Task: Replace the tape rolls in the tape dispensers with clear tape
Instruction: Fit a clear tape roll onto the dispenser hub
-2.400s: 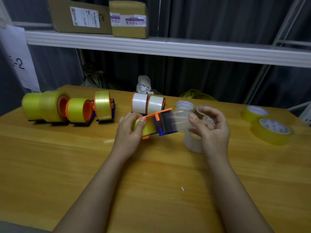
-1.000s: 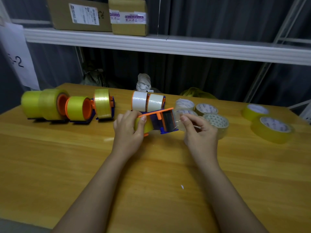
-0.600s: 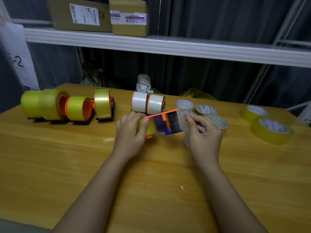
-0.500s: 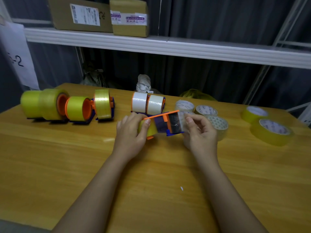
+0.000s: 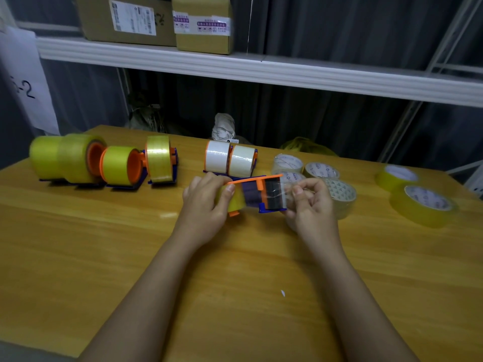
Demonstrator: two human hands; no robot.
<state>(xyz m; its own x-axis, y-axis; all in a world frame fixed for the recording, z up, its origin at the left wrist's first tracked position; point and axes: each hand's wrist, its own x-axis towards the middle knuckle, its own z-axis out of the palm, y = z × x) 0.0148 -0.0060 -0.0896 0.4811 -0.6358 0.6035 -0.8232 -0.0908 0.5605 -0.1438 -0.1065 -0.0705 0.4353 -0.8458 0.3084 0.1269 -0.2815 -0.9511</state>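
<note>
Fingers [image 5: 230, 190] of the left hand [image 5: 206, 207] curl around the yellow roll [image 5: 235, 201] end of a dispenser [image 5: 257, 194], with the thumb on top by its orange edge. Right hand [image 5: 311, 205] is at the other end; its thumb and first finger pinch a strip of clear tape [image 5: 283, 190] lying over the dark front of the dispenser, and the other fingers are curled in. Both hands hold the dispenser just above the desk [image 5: 235, 296]. I cannot tell if it touches the wood.

Just behind the right fingers are clear rolls [image 5: 339, 192] lying flat, close together. Behind the left fingers stands a dispenser with white rolls [image 5: 230, 159]. Far out to the left of the left fingers is a row of dispensers with yellow rolls [image 5: 115, 164] on orange hubs. Far out to the right of the right fingers lie two flat yellow rolls [image 5: 420, 202].

A tiny white scrap [image 5: 282, 293] lies on the desk near the arms.

Past the desk is a dark curtain [image 5: 326, 121]. Up high is a white shelf [image 5: 261, 71] with two brown boxes [image 5: 156, 19]. A white paper [image 5: 23, 79] hangs at the far left.
</note>
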